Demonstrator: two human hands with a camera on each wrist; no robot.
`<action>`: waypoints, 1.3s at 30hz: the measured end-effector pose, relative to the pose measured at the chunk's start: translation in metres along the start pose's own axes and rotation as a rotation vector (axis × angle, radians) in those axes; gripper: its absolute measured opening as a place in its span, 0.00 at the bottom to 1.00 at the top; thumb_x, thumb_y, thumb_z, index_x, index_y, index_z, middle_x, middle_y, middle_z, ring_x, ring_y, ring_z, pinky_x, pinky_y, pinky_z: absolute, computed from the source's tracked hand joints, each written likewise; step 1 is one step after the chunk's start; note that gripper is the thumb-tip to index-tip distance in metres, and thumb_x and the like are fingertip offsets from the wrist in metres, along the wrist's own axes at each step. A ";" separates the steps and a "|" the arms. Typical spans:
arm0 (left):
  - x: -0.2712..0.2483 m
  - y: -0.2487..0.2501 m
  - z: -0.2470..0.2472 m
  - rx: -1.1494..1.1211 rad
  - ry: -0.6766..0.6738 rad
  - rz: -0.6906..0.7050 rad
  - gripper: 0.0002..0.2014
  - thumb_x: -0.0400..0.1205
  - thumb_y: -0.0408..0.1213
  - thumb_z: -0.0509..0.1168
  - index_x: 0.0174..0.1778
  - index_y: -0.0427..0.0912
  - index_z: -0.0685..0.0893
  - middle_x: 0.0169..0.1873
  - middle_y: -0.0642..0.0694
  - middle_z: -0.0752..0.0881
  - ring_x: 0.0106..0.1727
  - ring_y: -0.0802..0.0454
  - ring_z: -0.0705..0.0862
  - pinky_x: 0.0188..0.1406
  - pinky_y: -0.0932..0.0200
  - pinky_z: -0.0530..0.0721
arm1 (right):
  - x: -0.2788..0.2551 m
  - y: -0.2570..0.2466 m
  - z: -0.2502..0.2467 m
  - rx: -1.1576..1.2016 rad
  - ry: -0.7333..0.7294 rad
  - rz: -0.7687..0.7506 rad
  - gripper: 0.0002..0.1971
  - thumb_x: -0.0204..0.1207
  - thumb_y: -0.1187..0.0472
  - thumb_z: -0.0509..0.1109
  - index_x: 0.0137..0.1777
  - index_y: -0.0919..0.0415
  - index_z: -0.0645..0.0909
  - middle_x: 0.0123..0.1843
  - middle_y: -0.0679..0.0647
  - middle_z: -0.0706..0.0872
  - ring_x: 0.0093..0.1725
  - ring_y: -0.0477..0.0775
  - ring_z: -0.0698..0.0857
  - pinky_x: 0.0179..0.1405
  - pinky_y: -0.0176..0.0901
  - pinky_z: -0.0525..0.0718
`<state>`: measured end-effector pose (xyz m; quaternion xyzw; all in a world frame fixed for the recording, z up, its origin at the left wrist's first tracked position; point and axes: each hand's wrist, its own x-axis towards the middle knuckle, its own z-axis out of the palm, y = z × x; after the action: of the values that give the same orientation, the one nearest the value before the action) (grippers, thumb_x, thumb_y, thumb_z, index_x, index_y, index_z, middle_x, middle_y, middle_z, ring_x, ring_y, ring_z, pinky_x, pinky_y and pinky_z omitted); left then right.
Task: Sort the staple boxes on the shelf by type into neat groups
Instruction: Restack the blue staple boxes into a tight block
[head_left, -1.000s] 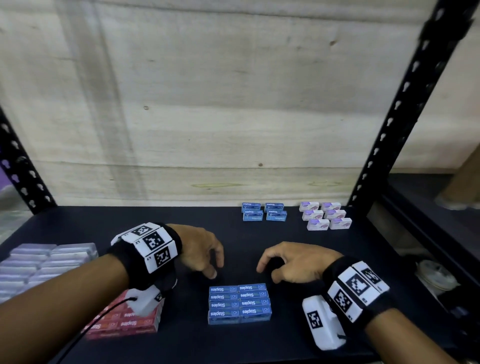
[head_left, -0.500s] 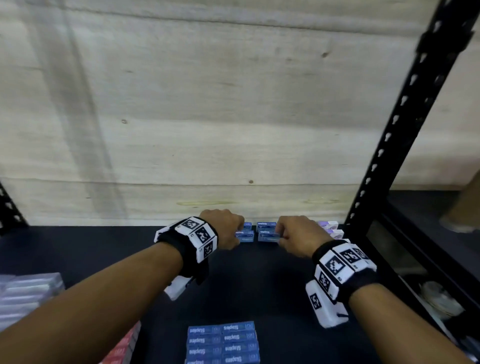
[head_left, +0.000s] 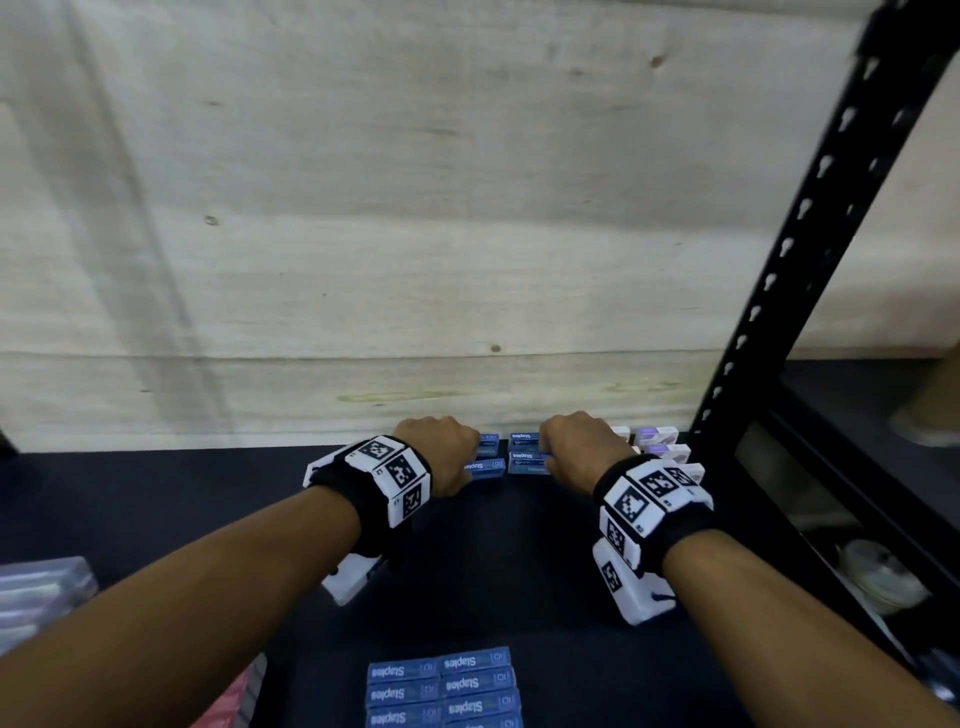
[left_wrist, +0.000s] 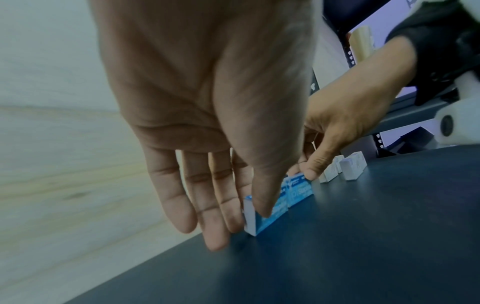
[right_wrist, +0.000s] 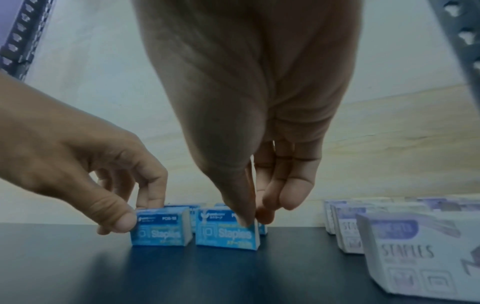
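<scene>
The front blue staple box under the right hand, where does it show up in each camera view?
Head: front blue staple box at the shelf's back, centre, partly under the right hand.
Left wrist: right of centre, by the thumb.
Right wrist: centre, low, pinched.
Shared landmark: white staple boxes to its right.

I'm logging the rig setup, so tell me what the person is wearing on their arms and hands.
Bare forearms and bare hands, no sleeves or gloves. Each wrist carries a black band faced with white square tiles printed with black coded markers, and a white camera housing hangs beneath. The left wrist band matches.
</scene>
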<state>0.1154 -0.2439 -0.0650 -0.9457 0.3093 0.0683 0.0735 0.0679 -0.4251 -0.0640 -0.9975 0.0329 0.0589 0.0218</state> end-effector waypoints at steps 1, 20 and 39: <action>-0.004 -0.001 -0.001 -0.015 -0.010 0.003 0.11 0.82 0.47 0.65 0.58 0.49 0.79 0.54 0.46 0.82 0.48 0.44 0.81 0.42 0.54 0.76 | -0.003 -0.002 -0.001 0.002 -0.004 -0.004 0.10 0.80 0.66 0.68 0.61 0.62 0.81 0.58 0.61 0.85 0.57 0.64 0.85 0.54 0.50 0.84; -0.129 -0.018 0.002 -0.156 -0.274 0.066 0.11 0.78 0.48 0.72 0.54 0.50 0.84 0.53 0.51 0.86 0.53 0.49 0.84 0.48 0.59 0.79 | -0.098 -0.045 0.005 0.166 -0.220 -0.192 0.06 0.79 0.52 0.73 0.49 0.46 0.78 0.48 0.45 0.81 0.47 0.49 0.83 0.45 0.42 0.79; -0.164 -0.016 -0.003 -0.138 -0.393 0.146 0.14 0.80 0.46 0.70 0.61 0.53 0.82 0.58 0.53 0.83 0.53 0.54 0.80 0.53 0.58 0.79 | -0.129 -0.044 -0.009 0.112 -0.404 -0.259 0.10 0.78 0.50 0.74 0.57 0.47 0.83 0.54 0.41 0.84 0.55 0.46 0.84 0.57 0.43 0.81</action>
<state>-0.0057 -0.1376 -0.0322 -0.8919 0.3514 0.2776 0.0626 -0.0558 -0.3733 -0.0375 -0.9586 -0.0973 0.2520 0.0905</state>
